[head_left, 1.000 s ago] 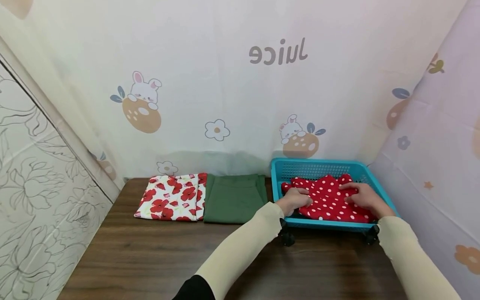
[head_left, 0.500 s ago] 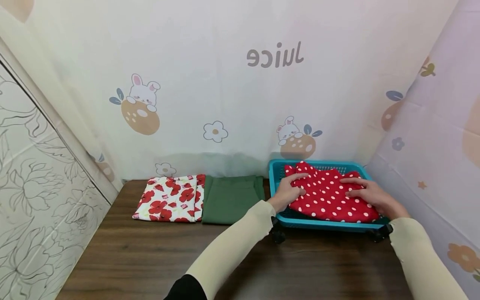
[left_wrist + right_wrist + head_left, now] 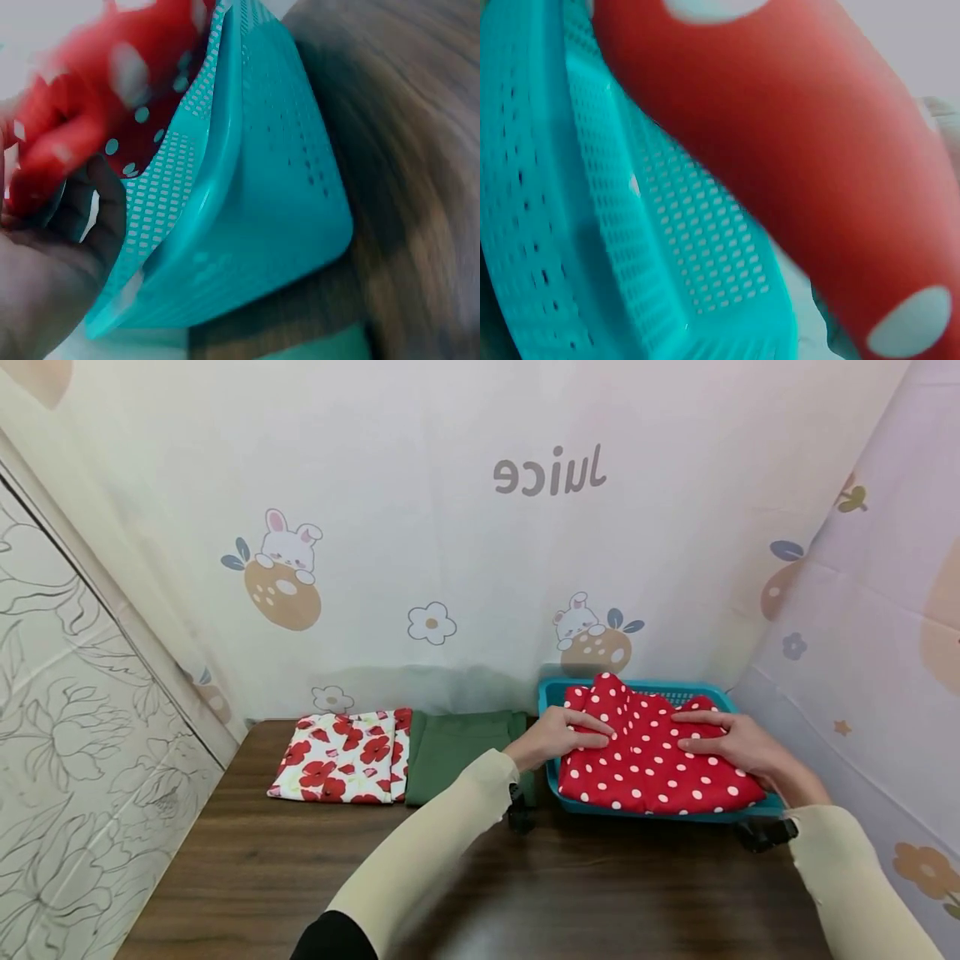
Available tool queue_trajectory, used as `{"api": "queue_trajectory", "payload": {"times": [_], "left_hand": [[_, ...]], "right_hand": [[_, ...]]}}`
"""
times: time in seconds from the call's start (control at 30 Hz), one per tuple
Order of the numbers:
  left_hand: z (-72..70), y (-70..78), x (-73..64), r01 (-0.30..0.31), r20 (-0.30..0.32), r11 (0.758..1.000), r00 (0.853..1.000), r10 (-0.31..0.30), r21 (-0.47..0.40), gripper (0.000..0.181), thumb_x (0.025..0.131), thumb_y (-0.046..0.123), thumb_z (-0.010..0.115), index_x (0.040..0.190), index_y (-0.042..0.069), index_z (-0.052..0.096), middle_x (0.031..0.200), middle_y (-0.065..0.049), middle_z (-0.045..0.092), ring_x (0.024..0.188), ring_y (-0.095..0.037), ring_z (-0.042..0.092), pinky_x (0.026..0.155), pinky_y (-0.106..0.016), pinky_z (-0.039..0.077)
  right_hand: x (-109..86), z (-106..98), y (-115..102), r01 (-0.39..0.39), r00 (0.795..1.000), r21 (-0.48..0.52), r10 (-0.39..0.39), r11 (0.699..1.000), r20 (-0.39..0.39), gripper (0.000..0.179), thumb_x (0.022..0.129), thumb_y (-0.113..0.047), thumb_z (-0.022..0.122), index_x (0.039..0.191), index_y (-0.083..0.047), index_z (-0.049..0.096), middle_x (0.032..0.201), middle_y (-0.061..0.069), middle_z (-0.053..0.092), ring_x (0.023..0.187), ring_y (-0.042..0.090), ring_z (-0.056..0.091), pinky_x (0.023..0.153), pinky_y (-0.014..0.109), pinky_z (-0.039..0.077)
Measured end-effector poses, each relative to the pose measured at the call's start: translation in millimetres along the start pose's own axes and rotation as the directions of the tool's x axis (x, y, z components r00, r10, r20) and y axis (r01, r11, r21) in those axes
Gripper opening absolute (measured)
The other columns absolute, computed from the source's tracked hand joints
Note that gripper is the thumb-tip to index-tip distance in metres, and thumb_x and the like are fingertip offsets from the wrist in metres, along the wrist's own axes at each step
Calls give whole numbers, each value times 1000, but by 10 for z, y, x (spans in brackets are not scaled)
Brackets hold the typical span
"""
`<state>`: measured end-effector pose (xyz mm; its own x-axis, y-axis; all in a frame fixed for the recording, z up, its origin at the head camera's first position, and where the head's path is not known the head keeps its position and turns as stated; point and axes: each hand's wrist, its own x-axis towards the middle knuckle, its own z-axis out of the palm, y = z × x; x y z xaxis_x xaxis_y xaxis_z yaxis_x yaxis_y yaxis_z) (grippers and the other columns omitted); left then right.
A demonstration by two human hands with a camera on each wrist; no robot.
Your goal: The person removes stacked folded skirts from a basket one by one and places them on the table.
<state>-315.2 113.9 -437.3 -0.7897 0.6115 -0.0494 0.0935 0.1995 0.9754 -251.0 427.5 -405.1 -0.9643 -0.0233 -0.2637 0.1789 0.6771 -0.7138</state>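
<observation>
A red cloth with white polka dots (image 3: pixel 645 760), bunched and folded, is held between both hands just above the blue-green plastic basket (image 3: pixel 551 693). At its left side my left hand (image 3: pixel 555 735) grips the cloth, fingers on top. The left wrist view shows that hand (image 3: pixel 60 262) with its fingers curled under the blurred cloth (image 3: pixel 142 75). My right hand (image 3: pixel 738 747) grips the right side, thumb and fingers over the fabric. In the right wrist view the cloth (image 3: pixel 795 127) hangs over the basket's perforated inside (image 3: pixel 697 225) and hides most of the hand.
Left of the basket lies a folded green cloth (image 3: pixel 461 752), partly behind the left wrist. Beside it is a folded white cloth with red flowers (image 3: pixel 337 752). All stand on a dark wooden table (image 3: pixel 262 860), with a printed curtain (image 3: pixel 465 543) close behind.
Both hands have lifted the polka-dot cloth up from inside the basket toward the person. The left hand has moved left, and the cloth now covers most of the basket's front rim.
</observation>
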Motion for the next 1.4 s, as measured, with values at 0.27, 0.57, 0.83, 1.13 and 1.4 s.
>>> {"api": "queue_trajectory", "payload": {"times": [0.27,0.57,0.83,1.13,1.4], "left_hand": [[-268,137,-203,-89,5,978,996,90,186,37,90,22,80,127,25,75,121,3,65,100,-8,64,76,-26,61],[-500,158,-560,-72,-91,990,992,84,122,43,90,25,79,132,30,71,129,0,62,107,-14,66,80,-32,62],[-646,-20,-1020,-71,-214,997,974,75,25,50,85,32,84,133,37,70,135,0,59,121,-20,60,82,-37,63],[-700,-193,-1407,-120,-273,992,957,102,-49,52,87,24,81,136,36,68,140,-2,57,128,-24,55,85,-39,62],[-786,-422,-1783,-132,-267,985,959,99,-110,54,89,21,79,140,28,66,142,-6,56,129,-28,54,86,-39,62]], "right_hand": [[-169,173,-341,124,991,-32,-126,992,-54,90,81,-39,87,154,-7,44,150,33,34,126,48,45,76,41,63],[-298,520,-647,261,945,-122,-280,958,-172,75,79,-34,89,142,-7,58,139,27,51,117,46,55,72,40,64],[-366,945,-848,328,895,-77,-335,942,-293,64,82,-31,87,137,-11,63,137,23,58,115,42,60,75,42,64],[-473,1418,-910,366,880,85,-315,927,-355,62,80,-27,89,136,-16,64,139,16,57,120,38,59,77,42,64],[-628,1690,-929,340,908,201,-266,919,-323,57,80,-33,89,132,-21,68,135,12,60,116,35,63,75,34,63]]}}
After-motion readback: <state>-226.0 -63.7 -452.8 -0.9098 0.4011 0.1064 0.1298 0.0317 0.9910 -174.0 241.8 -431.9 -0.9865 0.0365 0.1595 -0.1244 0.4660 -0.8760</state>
